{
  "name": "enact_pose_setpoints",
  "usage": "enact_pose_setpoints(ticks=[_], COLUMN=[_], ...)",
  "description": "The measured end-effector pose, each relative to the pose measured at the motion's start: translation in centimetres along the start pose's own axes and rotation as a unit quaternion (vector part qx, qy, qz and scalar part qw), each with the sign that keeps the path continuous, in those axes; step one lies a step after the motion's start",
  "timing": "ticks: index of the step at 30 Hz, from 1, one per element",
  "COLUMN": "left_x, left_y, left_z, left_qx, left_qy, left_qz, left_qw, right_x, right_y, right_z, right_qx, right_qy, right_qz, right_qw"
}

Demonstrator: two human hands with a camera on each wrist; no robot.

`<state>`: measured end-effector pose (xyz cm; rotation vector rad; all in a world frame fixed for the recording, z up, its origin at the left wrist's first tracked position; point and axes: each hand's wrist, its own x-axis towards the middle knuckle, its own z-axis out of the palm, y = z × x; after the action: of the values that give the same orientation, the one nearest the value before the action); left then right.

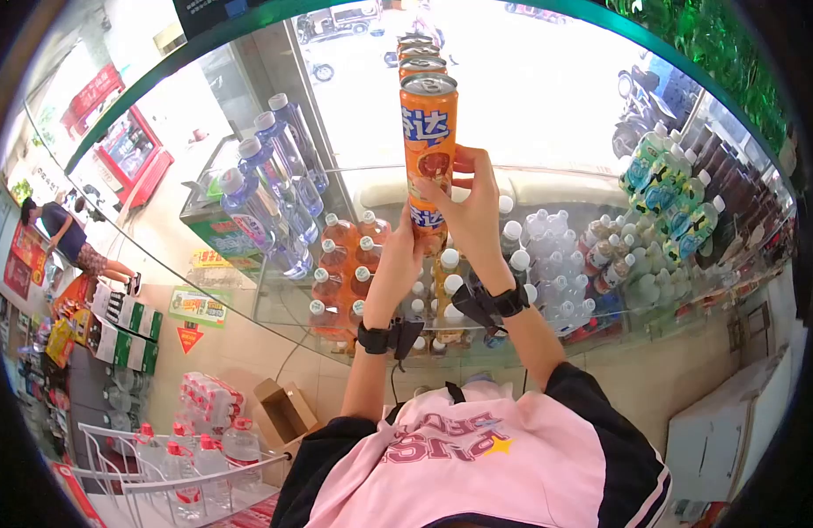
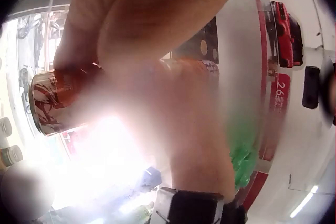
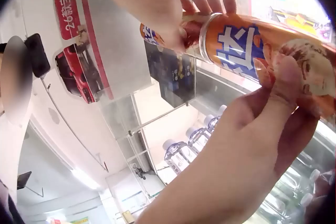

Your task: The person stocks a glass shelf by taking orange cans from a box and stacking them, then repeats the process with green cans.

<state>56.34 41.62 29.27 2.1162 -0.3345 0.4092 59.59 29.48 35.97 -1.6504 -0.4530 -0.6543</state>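
Note:
In the head view an orange can stands upright on a second orange can. The fingers and thumb of my right hand curl round the lower part of the upper can. Below it, my left hand grips the second can. In the right wrist view, my right hand covers part of the upper can, while my left thumb and fingers hold the lower can. The left wrist view shows the end of a can beside my blurred left hand.
More orange can tops line up behind. Under and around the glass counter are orange-drink bottles, clear bottles and blue-capped water bottles. Green-labelled bottles stand right. An open carton lies on the floor; a person is far left.

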Motion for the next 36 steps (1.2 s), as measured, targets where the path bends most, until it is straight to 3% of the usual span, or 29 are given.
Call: enact_pose_setpoints(ticks=[3,9,12,20,22,24,28,33,36], left_x=[0.1,0.5,0.5,0.5,0.5,0.2,-0.3,-0.2,-0.1], left_y=[-0.7,-1.6,-2.1,-1.8,-2.5,-2.7,-2.2,-2.8,-3.7], left_z=[0.2,0.8,1.2,1.0,1.2,1.8,1.1,1.9,2.7], left_qx=[-0.032,-0.066,-0.008,-0.09,-0.087,-0.229,-0.216,-0.208,-0.181], left_qy=[0.001,-0.006,0.016,-0.015,-0.017,0.013,-0.013,-0.037,-0.034], left_qz=[0.034,0.018,0.037,-0.001,-0.01,-0.019,-0.057,-0.036,-0.02], left_qw=[0.999,0.998,0.999,0.996,0.996,0.973,0.975,0.977,0.983], right_x=[-0.1,-0.2,-0.1,0.0,0.0,-0.4,-2.6,-5.6,-5.4], right_y=[-0.1,0.0,0.2,1.2,1.8,2.3,4.1,5.9,5.6], right_z=[0.2,0.3,0.5,-0.4,-1.3,-2.0,-2.9,-2.4,-2.7], right_qx=[-0.01,-0.013,-0.007,0.01,0.098,0.13,0.159,0.246,0.236], right_qy=[0.006,0.019,0.019,0.0,-0.049,-0.042,-0.077,-0.14,-0.187], right_qz=[-0.004,-0.012,-0.009,-0.029,0.007,0.034,0.108,0.221,0.219], right_qw=[1.0,1.0,1.0,1.0,0.994,0.99,0.978,0.933,0.928])
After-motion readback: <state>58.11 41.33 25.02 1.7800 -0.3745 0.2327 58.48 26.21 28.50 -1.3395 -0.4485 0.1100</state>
